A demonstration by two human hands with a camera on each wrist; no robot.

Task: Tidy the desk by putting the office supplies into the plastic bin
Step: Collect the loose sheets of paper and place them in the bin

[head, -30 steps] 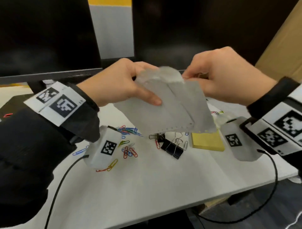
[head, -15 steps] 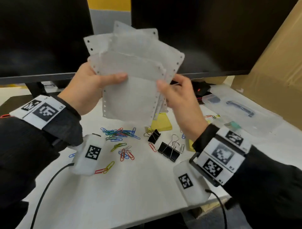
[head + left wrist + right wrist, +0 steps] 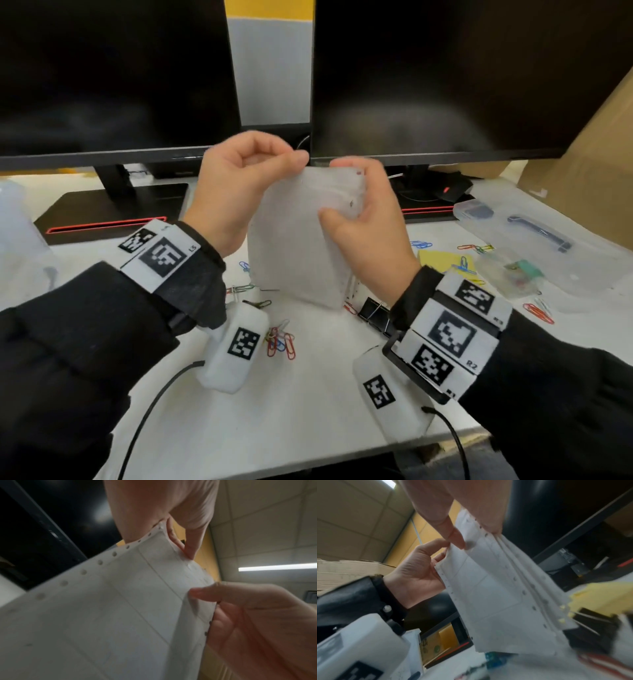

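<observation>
A stack of white perforated label sheets (image 3: pixel 294 246) stands on edge on the white desk (image 3: pixel 308 411), held between both hands. My left hand (image 3: pixel 274 161) pinches its top left corner (image 3: pixel 164 536). My right hand (image 3: pixel 346 192) grips the top right edge, thumb in front (image 3: pixel 458 539) and fingers behind. Coloured paper clips (image 3: pixel 281 342) lie scattered under and around the sheets. Black binder clips (image 3: pixel 375 313) sit by my right wrist, next to yellow sticky notes (image 3: pixel 442 258). A clear plastic bin (image 3: pixel 561 260) lies at the right with small items in it.
Two dark monitors (image 3: pixel 428 75) stand along the back of the desk, their stands behind the sheets. A cardboard box (image 3: pixel 589 164) leans at the far right. A translucent container (image 3: pixel 17 219) is at the left edge. Wrist camera cables trail over the near desk.
The sheets, held fanned up in front of the monitors half a second ago, have come down and been squared together on edge on the desk. Both hands moved to the stack's top corners.
</observation>
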